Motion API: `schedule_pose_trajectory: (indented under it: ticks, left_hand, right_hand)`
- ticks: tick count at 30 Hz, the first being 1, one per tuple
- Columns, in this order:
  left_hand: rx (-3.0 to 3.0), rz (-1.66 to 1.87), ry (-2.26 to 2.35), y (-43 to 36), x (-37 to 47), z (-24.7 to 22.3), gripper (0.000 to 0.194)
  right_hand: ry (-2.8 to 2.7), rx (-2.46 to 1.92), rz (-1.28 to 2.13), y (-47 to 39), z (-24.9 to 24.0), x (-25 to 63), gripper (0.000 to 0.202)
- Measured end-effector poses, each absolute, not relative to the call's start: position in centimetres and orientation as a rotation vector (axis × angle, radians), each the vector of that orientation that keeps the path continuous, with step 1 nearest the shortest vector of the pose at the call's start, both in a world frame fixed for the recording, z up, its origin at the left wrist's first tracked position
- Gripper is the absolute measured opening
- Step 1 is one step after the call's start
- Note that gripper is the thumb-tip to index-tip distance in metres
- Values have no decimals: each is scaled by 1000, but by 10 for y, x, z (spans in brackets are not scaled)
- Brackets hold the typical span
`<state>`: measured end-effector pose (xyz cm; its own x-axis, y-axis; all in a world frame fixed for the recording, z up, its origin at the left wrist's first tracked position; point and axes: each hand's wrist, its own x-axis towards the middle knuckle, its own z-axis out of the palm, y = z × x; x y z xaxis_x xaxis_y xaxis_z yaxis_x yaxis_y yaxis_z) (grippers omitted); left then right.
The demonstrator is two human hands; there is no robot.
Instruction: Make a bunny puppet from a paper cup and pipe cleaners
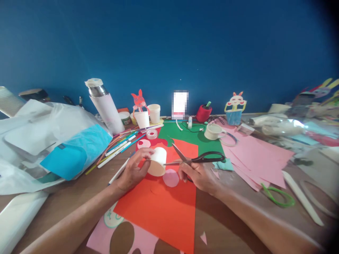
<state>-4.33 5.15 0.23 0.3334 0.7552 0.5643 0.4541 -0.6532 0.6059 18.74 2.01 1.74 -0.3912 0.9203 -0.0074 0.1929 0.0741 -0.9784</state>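
My left hand [137, 167] grips a white paper cup [159, 160] that lies tipped on its side, its mouth turned toward me. In my right hand [192, 173] is a pair of scissors [188, 160] with black handles. The blades are spread apart, and the lower one reaches the side of the cup; whether it pierces the wall I cannot tell. Below them a pink paper circle [171, 178] rests on an orange-red sheet [166, 208]. Part of the scissor handle is hidden behind my right fingers.
A white thermos [104, 106] and markers [120, 146] stand and lie left, beside a plastic bag [53, 141]. Cups with paper animal figures, one white [141, 120] and one blue [233, 116], stand behind. Pink sheets [254, 151] and a mug [213, 131] are on the right.
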Motion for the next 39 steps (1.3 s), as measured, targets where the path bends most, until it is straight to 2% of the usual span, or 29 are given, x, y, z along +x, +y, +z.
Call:
schedule_pose_trajectory:
  ticks: [6,9,11,13,16,21,26,31,36,39]
  left_hand:
    - [2265,1147,1091,46,-44,10,9]
    - [2194,1029,1081,44,-43,17,3]
    - [2085,1031,1113,46,-42,19,9]
    - [1933,1085,1148,49,-39,17,14]
    - [1636,1153,1089,54,-33,10,9]
    - [1235,1084,981,57,-31,5,44]
    - [1063,855,766,55,-33,11,56]
    - [1122,933,717,58,-34,11,64]
    - [1340,1023,942,55,-34,14,67]
    - [1537,1117,1106,50,-31,17,68]
  right_hand:
    - [-1878,-1151,1125,19,20,190,39]
    - [-2075,-1083,947,18,22,195,30]
    - [-2174,-999,786,18,22,197,25]
    - [-2210,-920,648,19,19,200,27]
    - [-2283,-824,463,22,12,202,32]
    - [-2395,-737,251,25,9,205,34]
    - [-2446,-724,279,23,17,206,33]
    - [-2382,-772,383,21,17,204,34]
    - [-2027,-1024,859,17,12,192,26]
    - [-1737,-1155,1200,16,12,184,40]
